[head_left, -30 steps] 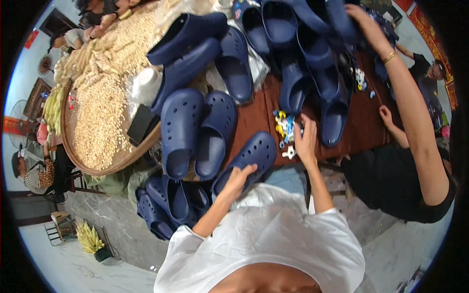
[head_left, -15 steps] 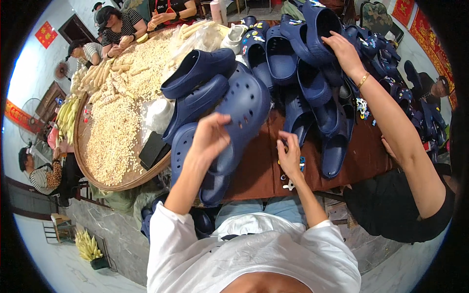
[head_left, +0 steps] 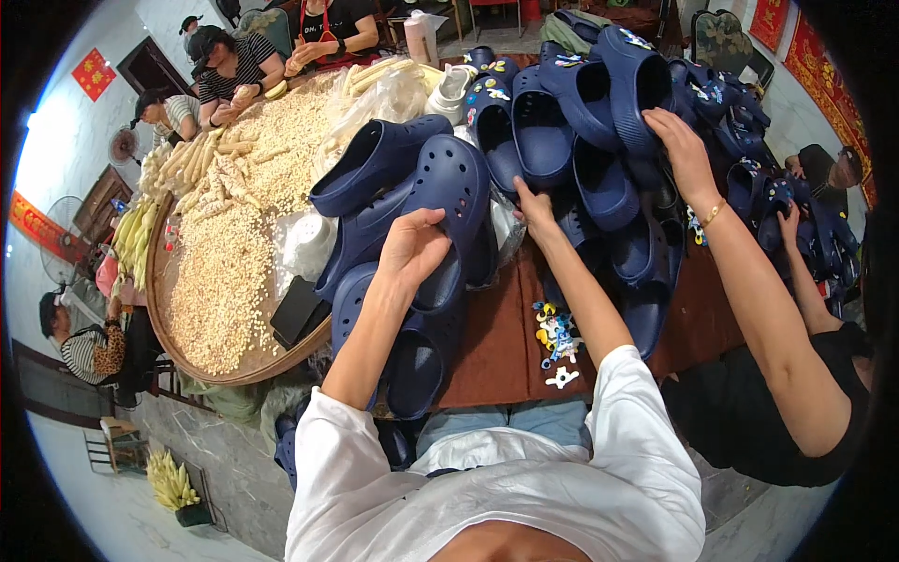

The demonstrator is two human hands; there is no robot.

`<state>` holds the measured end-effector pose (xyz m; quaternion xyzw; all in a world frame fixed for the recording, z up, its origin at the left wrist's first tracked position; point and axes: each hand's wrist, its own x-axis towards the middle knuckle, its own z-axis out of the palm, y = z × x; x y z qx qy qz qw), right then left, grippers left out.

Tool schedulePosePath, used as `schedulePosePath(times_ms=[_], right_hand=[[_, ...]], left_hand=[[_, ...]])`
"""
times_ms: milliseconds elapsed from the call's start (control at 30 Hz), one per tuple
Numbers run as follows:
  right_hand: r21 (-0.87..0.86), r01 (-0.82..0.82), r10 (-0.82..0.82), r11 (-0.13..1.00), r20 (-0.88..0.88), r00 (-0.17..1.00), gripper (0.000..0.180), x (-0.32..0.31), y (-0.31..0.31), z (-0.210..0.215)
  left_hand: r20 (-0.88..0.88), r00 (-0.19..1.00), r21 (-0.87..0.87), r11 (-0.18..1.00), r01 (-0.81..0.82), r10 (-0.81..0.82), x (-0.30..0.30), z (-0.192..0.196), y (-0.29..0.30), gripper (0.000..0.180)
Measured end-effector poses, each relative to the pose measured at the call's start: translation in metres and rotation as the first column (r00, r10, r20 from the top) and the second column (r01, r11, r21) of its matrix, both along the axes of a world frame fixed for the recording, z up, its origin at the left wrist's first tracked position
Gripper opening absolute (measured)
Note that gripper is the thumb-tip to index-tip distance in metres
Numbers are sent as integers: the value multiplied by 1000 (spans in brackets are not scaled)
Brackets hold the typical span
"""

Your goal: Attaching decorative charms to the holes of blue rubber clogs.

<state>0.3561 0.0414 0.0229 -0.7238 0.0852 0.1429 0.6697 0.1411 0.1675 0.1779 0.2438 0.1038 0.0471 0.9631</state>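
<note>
My left hand (head_left: 415, 251) is closed on the edge of a dark blue clog (head_left: 457, 183) with round holes in its top. The clog is tilted over other blue clogs stacked at the table's left edge. Farther right, my right hand (head_left: 536, 214) grips the near end of another blue clog (head_left: 543, 140) in the pile; some of its fingers are hidden. Small colourful shoe charms (head_left: 557, 332) lie on the brown tabletop (head_left: 496, 342) near my right forearm. A co-worker's hand (head_left: 682, 155) rests on a clog (head_left: 640, 89) higher in the pile.
A round tray (head_left: 159, 328) heaped with pale kernels (head_left: 220, 300) stands at left, with a black phone-like slab (head_left: 298, 311) near its rim. Peeled cobs (head_left: 187, 159) lie at its far side, where several people sit. More decorated clogs (head_left: 740, 112) crowd the right.
My right hand has moved away and up from the charms to a clog in the pile. The clog in my left hand has tilted and shifted slightly left.
</note>
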Motion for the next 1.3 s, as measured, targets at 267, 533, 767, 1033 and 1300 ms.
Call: schedulePosePath(times_ms=[267,533,767,1033,1300], right_hand=[[111,-58,68,992,-89,994,63,1,2,4],[431,-24,77,902,-106,991,51,-20,11,34],[740,-44,357,671,-271,894,35,-31,17,71],[865,-74,479,496,-201,854,30,-57,-5,131],[878,-144,510,457,-126,851,34,-133,-87,123]], left_hand=[[28,999,2,999,-35,34,-7,-8,1,43],[-20,989,73,987,-142,144,-11,-19,-7,39],[65,979,124,971,-202,195,-5,-31,-11,35],[87,978,-96,979,-180,188,-9,-36,13,36],[39,988,-72,987,-145,148,-1,-36,7,41]])
